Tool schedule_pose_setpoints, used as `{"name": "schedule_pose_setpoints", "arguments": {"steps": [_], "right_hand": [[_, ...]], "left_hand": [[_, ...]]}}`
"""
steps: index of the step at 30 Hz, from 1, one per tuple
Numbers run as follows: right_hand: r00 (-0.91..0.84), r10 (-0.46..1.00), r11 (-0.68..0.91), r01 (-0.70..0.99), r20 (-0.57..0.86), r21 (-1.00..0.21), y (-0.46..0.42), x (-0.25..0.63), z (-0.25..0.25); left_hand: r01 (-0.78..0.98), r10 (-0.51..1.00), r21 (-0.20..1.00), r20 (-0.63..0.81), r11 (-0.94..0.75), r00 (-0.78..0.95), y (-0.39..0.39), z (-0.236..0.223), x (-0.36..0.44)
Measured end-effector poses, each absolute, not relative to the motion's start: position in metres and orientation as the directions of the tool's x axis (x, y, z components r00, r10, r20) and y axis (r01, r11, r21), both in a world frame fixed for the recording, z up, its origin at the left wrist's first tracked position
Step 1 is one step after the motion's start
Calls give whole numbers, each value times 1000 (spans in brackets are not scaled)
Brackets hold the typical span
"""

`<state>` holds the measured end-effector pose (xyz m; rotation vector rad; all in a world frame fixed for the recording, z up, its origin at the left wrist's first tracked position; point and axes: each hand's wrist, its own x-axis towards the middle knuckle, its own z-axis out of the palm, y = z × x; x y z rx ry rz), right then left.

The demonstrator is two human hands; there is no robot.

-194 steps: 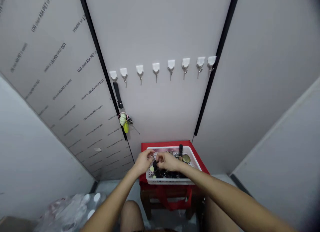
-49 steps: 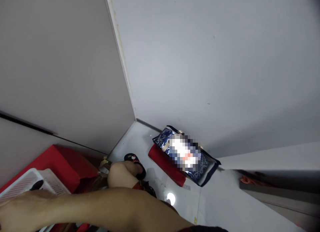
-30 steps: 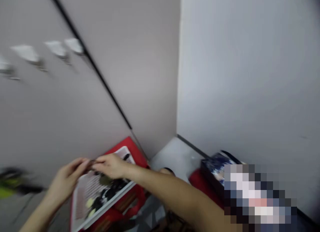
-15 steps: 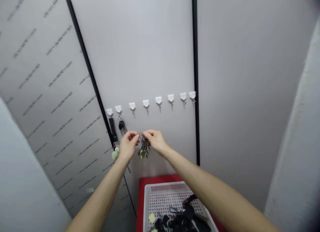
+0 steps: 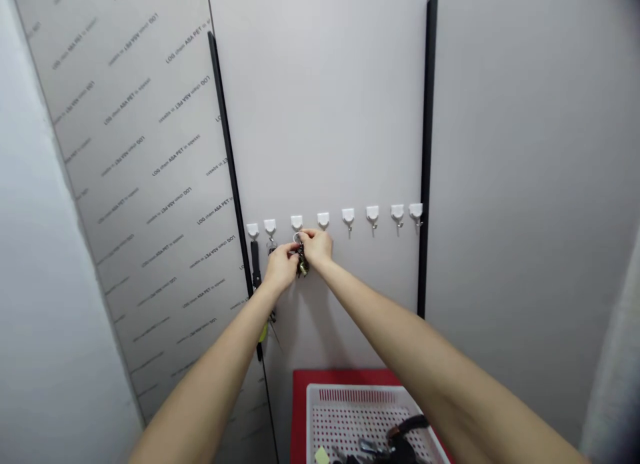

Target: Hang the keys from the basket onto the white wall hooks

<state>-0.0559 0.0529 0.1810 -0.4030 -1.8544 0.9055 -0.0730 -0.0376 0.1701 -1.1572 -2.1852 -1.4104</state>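
Note:
A bunch of keys (image 5: 303,265) hangs from a metal ring, which my right hand (image 5: 317,249) pinches just under the third white hook (image 5: 297,222) from the left. Whether the ring is over the hook's tip I cannot tell. My left hand (image 5: 281,269) has its fingertips closed at the left side of the same bunch. Left of it, a black strap (image 5: 256,264) hangs from the first hook (image 5: 253,230). Keys on the second hook (image 5: 270,226) are partly hidden behind my left hand.
More white hooks (image 5: 373,213) run right along the grey panel (image 5: 325,104), between two black strips (image 5: 427,157). Below, a white perforated basket (image 5: 313,411) on a red surface (image 5: 300,391) holds black-headed keys and a black strap (image 5: 407,425).
Both hands have raised the key bunch from below the hooks to the third hook. The view has shifted, so the panel and hooks appear further right.

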Motion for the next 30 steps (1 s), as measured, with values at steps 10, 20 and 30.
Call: {"name": "schedule_pose_setpoints", "arguments": {"steps": [10,20,30], "right_hand": [[-699,323,858,-67,638,-509,68,17,96],[-994,45,929,80,-104,-362,84,117,-48],[-993,115,949,114,-12,-293,72,115,-63]], "left_hand": [[760,685,567,417,317,-597,-61,67,-52],[918,931,190,-185,348,-315,-64,-49,10],[872,879,170,-226,459,-419,-54,-59,17]]}}
